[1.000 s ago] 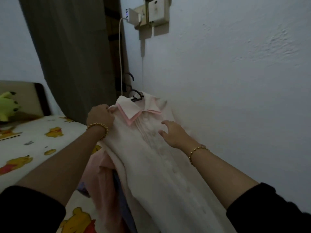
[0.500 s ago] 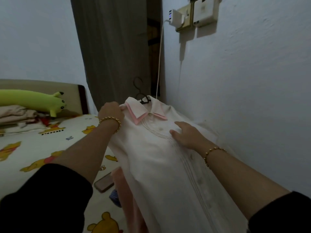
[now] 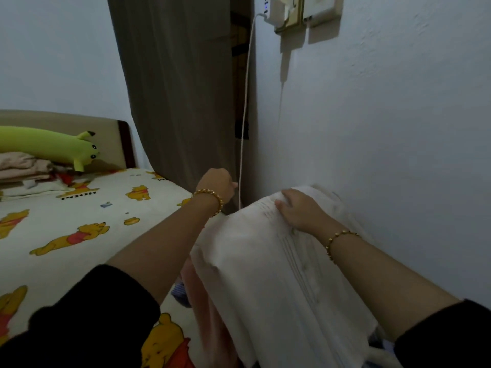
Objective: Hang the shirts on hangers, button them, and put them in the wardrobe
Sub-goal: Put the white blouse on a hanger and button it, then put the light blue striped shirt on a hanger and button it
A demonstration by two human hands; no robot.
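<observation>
A pale pink-white shirt (image 3: 255,274) with a pleated front lies draped over a pile by the right wall. Its collar and the hanger are out of sight behind the folded top edge. My right hand (image 3: 300,208) presses flat on the shirt's upper part, fingers gripping the fabric's top fold. My left hand (image 3: 216,183) is closed in a fist at the shirt's upper left corner, beside the white cable; what it holds is hidden. A pink garment (image 3: 207,301) hangs beneath the shirt.
A bed with a bear-print sheet (image 3: 79,235) fills the left. A green plush toy (image 3: 50,146) and folded clothes (image 3: 24,166) lie at the headboard. A brown curtain (image 3: 172,88) hangs behind. A white charger cable (image 3: 245,102) runs down from a wall socket (image 3: 284,11).
The shirt's top has dropped or folded away, so the pink collar and black hanger hook no longer show. My right hand slid up to the shirt's top edge. The camera view shifted.
</observation>
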